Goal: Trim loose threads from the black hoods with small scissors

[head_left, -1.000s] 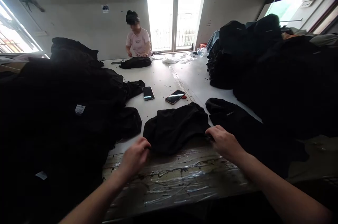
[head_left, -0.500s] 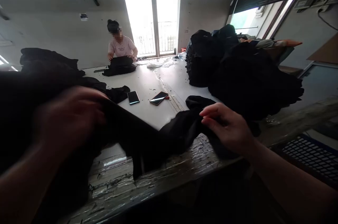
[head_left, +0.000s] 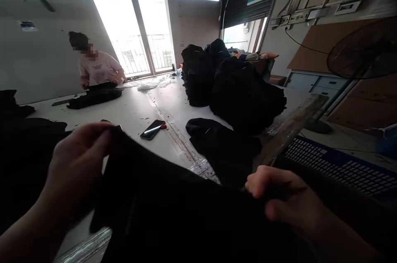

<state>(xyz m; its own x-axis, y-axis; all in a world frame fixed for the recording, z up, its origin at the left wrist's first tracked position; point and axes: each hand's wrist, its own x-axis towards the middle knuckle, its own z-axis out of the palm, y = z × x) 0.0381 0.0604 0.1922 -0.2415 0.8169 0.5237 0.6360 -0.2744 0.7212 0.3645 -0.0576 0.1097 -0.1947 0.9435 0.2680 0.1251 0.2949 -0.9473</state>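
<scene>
My left hand pinches the upper edge of a black garment at the left. The cloth stretches across the front of the table to my right hand, whose fingers are curled on its right part. Its lower portion hangs down into the dark at the bottom of the view, so the kind of garment cannot be made out. Just beyond it lies another black garment with a small light mark, spread on the table. A phone rests on the table past my left hand, with a small red object beside it.
Tall piles of black garments stand at the back right. More dark cloth is heaped at the left. Across the table, a person handles black cloth. A blue plastic crate and a standing fan are at the right.
The view has swung right. The garment is now spread wider between my hands, closer to me. My right hand has moved lower, and another black garment shows beyond it.
</scene>
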